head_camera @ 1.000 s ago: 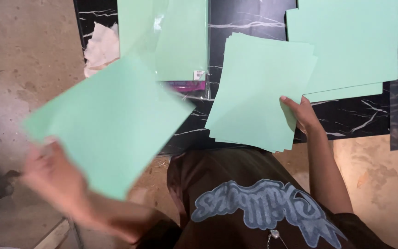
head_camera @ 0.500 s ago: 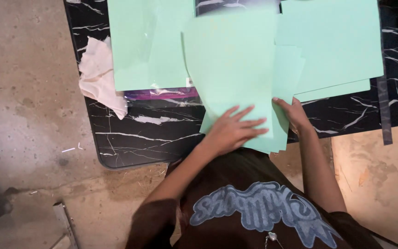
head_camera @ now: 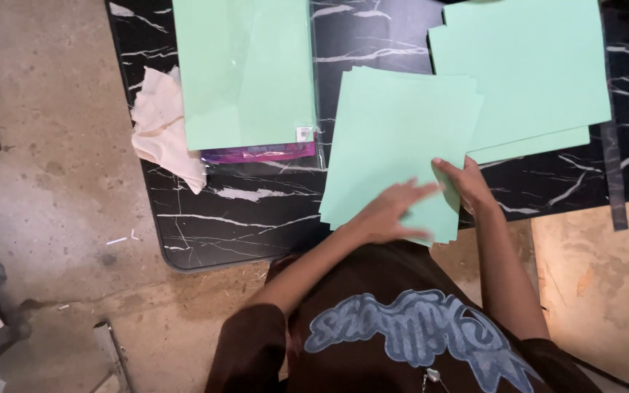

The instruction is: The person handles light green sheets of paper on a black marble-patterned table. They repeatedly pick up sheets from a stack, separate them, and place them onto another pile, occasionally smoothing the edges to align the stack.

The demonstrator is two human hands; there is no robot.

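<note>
Mint-green paper sheets point(head_camera: 394, 138) lie stacked on the black marble worktop point(head_camera: 256, 211); left hand point(head_camera: 391, 212) presses flat, fingers spread, right hand point(head_camera: 467, 185) pinches the stack's edge.

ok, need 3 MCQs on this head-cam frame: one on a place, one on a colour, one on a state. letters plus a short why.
1. Where does the crumpled pale cloth lie?
A. at the left edge of the black marble-patterned table
B. on the concrete floor
C. on top of the middle paper stack

2. What colour are the loose paper sheets in the middle stack?
A. yellow
B. mint green
C. white

3. What are the hands doing?
A. both lifted clear of the table
B. one holds a sheet in the air
C. left hand and right hand both rest on the middle stack

Answers:
1 A, the cloth drapes on the table beside the wrapped pack of green paper.
2 B, every sheet shows mint green.
3 C, the left lies flat on the stack, the right fingers its near edge.
</note>
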